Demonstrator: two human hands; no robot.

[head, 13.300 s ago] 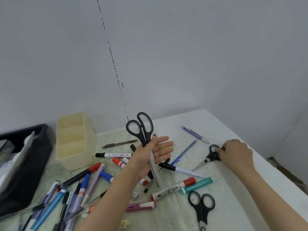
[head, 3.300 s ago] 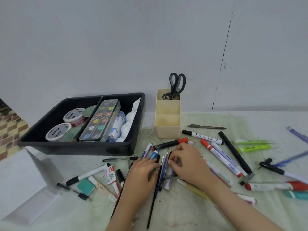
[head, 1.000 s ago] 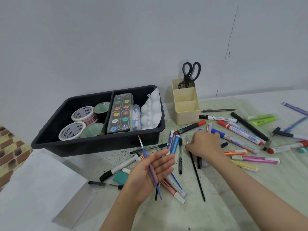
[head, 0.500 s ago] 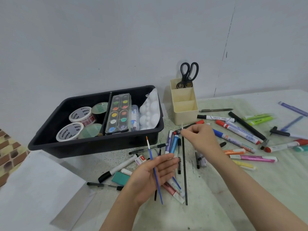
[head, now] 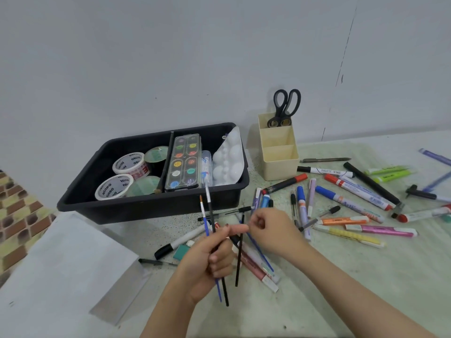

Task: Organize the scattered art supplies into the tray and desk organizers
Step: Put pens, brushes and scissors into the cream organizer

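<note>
My left hand (head: pixel 210 259) grips two thin paintbrushes upright, a blue-handled brush (head: pixel 205 220) and a longer black brush (head: pixel 210 208). My right hand (head: pixel 271 235) hovers just right of it with curled fingers, and I see nothing held in them. A third thin black brush (head: pixel 238 262) and a blue brush (head: pixel 261 254) lie on the table under both hands. The black tray (head: pixel 151 208) holds tape rolls, a watercolour set (head: pixel 183 162) and a white palette. The beige organizer (head: pixel 280 167) holds scissors (head: pixel 286 103) in its rear slot.
Several markers, pens and highlighters (head: pixel 353 191) lie scattered to the right of my hands and in front of the organizer. A white marker (head: pixel 180 240) and a teal eraser (head: pixel 183 252) sit left of my left hand. A white box (head: pixel 61 264) fills the near left.
My right hand lifted the long black brush from the table and passed it to my left hand. My left hand, open under the blue brush before, now grips both.
</note>
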